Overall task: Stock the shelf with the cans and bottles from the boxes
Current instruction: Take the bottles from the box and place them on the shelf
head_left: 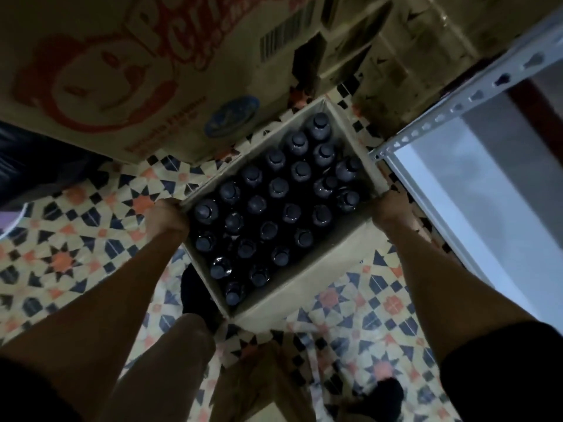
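Above the patterned tile floor (pixel 76 254), an open cardboard box (pixel 332 269) hangs between both hands, near the frame centre. Box: plain tan card, top open, filled with dark bottles (pixel 271 208) standing upright, dark round caps facing the camera, packed in tight rows. One gap shows in the row nearest the right wall.

Long axis of box runs diagonally, from its near corner at lower left of centre to its far corner at upper right. Bottle axes are vertical.

Left hand (pixel 166 216) grips the left long wall, fingers curled over the rim. Right hand (pixel 391 210) grips the right long wall near its far end, fingers hidden behind the card.

Edges: white metal shelf (pixel 457 108) with a slotted upright stands just beside the right hand; its pale board is bare where visible. A large printed carton (pixel 122 71) with red graphics lies close beyond the left wall. More cartons (pixel 380 56) stand past the far corner. Open floor shows below the near corner.
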